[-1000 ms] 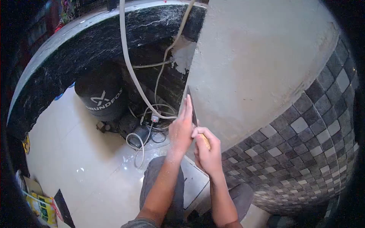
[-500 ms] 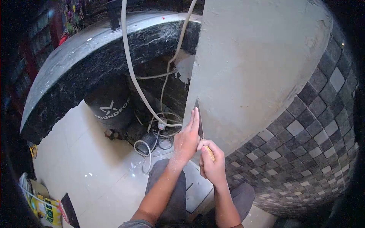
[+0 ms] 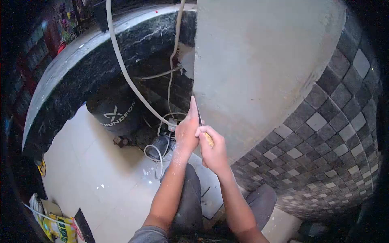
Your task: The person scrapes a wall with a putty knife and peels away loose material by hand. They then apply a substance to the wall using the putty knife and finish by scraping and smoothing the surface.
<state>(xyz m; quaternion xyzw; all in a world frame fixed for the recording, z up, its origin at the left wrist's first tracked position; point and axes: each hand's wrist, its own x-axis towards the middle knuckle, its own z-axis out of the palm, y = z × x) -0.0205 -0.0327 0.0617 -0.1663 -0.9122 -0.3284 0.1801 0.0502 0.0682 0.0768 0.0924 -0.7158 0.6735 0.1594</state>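
Note:
My right hand (image 3: 212, 152) is closed around the yellowish handle of a trowel (image 3: 209, 139). Its thin dark blade points up and away, seen nearly edge-on. My left hand (image 3: 187, 131) has its fingers stretched out and lies against the blade's left side, partly covering it. Both hands are at the left edge of a grey plastered slab (image 3: 259, 73), near its lower corner. Whether the blade touches the slab edge is hard to tell.
Left of my hands stand a dark Grundfos tank (image 3: 115, 111) and a small pump (image 3: 158, 146) with looped hoses. A pale hose (image 3: 125, 73) arches overhead. Mosaic tiles (image 3: 320, 146) curve along the right. A yellow bag (image 3: 60, 227) lies at lower left.
Both hands and the trowel have moved up along the slab's left edge. The blade now appears narrower and more hidden by my left hand. The camera view has shifted slightly.

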